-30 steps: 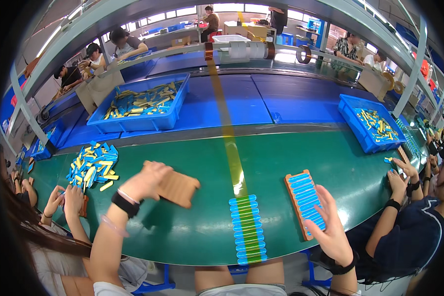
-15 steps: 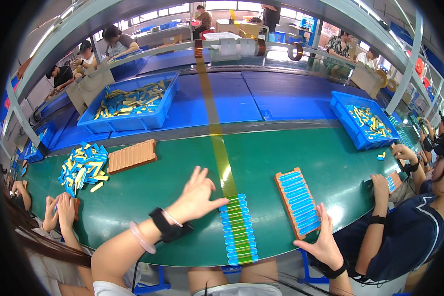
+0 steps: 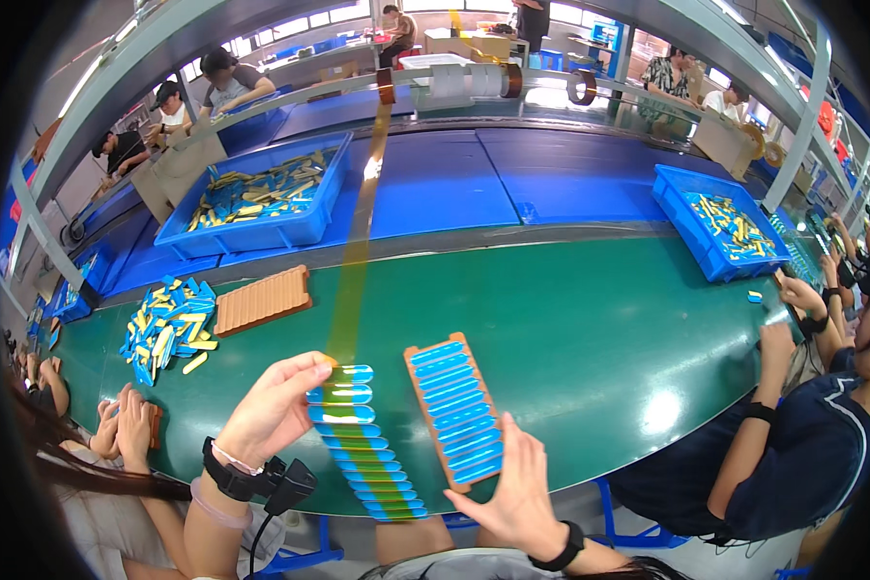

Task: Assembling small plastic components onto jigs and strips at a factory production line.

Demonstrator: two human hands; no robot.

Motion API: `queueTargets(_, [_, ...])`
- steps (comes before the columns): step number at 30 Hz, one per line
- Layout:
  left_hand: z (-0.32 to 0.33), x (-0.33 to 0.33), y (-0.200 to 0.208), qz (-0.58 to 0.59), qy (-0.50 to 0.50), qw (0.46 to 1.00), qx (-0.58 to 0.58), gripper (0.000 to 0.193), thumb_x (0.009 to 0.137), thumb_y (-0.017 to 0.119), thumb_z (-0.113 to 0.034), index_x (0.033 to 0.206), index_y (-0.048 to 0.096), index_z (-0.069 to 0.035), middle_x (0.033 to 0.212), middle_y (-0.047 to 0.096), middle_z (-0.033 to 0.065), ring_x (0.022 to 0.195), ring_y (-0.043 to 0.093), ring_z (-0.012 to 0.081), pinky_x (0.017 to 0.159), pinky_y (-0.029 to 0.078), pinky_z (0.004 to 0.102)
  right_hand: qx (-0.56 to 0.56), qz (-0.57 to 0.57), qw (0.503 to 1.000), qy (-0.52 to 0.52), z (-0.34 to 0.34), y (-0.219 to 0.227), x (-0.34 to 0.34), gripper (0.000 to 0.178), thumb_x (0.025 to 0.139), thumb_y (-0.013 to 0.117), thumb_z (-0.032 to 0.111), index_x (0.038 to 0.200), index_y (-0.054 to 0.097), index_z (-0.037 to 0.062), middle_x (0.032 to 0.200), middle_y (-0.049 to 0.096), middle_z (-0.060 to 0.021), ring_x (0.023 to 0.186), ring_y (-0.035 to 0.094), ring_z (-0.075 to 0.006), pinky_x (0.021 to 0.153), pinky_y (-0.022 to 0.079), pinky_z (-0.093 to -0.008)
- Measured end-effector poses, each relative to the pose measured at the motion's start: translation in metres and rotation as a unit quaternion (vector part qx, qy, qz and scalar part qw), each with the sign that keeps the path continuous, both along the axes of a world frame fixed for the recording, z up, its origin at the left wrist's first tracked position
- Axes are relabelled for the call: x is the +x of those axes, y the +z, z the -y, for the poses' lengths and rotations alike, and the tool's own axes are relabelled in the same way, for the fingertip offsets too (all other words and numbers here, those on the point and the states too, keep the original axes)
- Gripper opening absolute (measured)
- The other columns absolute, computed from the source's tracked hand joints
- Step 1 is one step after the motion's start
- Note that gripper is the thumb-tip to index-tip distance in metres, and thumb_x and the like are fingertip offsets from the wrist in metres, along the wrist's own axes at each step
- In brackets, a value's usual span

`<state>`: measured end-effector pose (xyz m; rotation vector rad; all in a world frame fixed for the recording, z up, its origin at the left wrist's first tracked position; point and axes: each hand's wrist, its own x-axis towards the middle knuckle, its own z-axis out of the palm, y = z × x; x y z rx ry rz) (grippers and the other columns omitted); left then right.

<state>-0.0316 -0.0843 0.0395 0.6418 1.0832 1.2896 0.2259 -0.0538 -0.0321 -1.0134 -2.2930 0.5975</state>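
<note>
My left hand pinches the edge of a transparent yellow tape, just where a row of blue strips begins. Those rounded blue strips lie crosswise side by side, joined by the tape down their middle, and the near end reaches the table's front edge. Just right of them is a brown grooved tray, tilted slightly, with blue strips in its grooves. My right hand grips the tray's near right corner, thumb at its near end and fingers along its right side.
An empty brown grooved tray lies at the left beside a pile of blue and yellow strips. Blue bins of such strips stand farther back. Tape rolls hang on a rail. Co-workers sit at both sides.
My right hand and the filled tray have moved left, next to the taped row. My left hand has moved left and closed on the tape, shifting the tape and strips left.
</note>
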Motion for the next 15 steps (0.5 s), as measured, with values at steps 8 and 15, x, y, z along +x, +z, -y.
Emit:
queueTargets(8, [-0.002,0.015,-0.011,0.024,0.007,1.000,0.013,0.010,0.084,0.051,-0.014,0.087,0.051,-0.004,0.086,0.057,0.0034,0.079,0.053,0.0086,0.069,0.043,0.0240,-0.138,-0.081,0.982,0.096,-0.024,0.042,-0.033,0.060,0.077,0.059,0.030,0.116,0.032,-0.0068,0.113,0.041,-0.0243,0.102,0.042,-0.0351,0.085,0.036,-0.0402])
queueTargets(15, [-0.011,0.057,-0.007,-0.094,0.039,0.988,0.116,0.005,0.084,0.051,-0.010,0.082,0.048,-0.006,0.086,0.055,0.0013,0.080,0.051,0.0067,0.066,0.041,0.0214,-0.418,-0.191,0.865,0.203,-0.068,0.067,-0.057,0.029,0.085,0.051,0.023,0.098,0.050,-0.0029,0.084,0.058,-0.0057,0.073,0.053,-0.0078,0.065,0.043,-0.0224])
